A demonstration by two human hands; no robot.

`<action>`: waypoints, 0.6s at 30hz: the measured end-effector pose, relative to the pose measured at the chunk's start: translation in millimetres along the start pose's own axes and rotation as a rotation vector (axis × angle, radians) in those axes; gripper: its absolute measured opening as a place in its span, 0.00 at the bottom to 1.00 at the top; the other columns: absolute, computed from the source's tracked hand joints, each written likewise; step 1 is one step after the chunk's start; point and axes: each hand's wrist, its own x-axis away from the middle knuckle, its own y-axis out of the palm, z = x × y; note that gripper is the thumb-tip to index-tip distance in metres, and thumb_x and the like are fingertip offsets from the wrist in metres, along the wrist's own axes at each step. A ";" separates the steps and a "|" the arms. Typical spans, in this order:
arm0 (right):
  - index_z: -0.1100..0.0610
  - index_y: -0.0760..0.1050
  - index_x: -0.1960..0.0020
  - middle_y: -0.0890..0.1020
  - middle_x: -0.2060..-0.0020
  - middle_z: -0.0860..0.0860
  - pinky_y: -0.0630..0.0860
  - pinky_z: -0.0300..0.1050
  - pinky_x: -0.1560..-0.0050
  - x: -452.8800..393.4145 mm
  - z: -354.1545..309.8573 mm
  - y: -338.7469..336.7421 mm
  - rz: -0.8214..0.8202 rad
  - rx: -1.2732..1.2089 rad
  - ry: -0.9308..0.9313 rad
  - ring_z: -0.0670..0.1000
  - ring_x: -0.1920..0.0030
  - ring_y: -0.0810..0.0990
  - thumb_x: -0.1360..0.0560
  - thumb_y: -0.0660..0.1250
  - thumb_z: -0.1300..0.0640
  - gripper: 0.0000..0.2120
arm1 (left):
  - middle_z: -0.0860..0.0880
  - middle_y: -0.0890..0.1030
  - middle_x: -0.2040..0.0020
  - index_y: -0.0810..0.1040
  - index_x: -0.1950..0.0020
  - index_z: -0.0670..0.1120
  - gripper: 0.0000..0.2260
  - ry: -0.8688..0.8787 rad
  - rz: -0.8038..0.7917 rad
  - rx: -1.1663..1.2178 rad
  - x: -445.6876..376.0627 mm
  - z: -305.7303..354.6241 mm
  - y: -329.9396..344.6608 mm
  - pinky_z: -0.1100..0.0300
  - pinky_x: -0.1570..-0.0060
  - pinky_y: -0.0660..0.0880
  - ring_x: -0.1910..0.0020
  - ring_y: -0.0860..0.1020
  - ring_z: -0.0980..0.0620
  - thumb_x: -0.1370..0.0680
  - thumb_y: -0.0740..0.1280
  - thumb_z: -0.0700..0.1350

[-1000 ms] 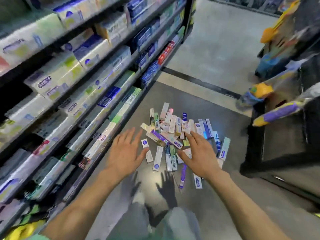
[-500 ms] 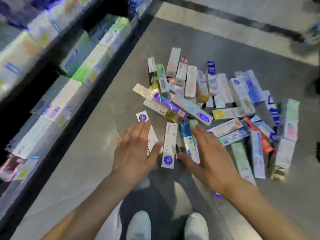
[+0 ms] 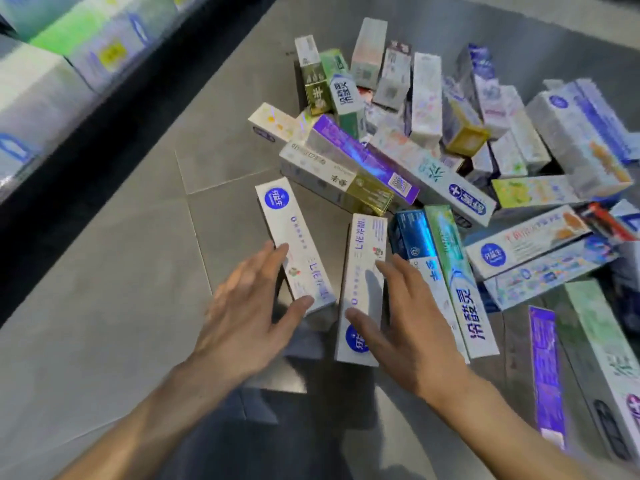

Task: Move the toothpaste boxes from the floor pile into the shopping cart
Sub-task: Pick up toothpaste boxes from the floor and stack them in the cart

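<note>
Head view: left hand [image 3: 249, 317] spread, fingers straight, at a white toothpaste box [image 3: 297, 244], right hand [image 3: 408, 327] spread over a second white box [image 3: 362, 292], contact possibly light, blur hides it, at the near edge of the floor pile [image 3: 433, 157], shelf [image 3: 59, 74] left.

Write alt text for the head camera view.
Two open hands, left hand and right hand, reach down to two white toothpaste boxes at the near edge of a floor pile, beside stocked store shelves.
</note>
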 end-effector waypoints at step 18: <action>0.54 0.67 0.38 0.66 0.49 0.46 0.67 0.38 0.48 -8.0 -10.4 34.7 0.009 -0.369 0.509 0.47 0.45 0.70 0.30 0.76 0.46 0.28 | 0.54 0.74 0.32 0.66 0.26 0.57 0.27 -0.098 0.145 0.244 -28.7 -16.7 30.3 0.48 0.34 0.72 0.33 0.72 0.52 0.23 0.66 0.61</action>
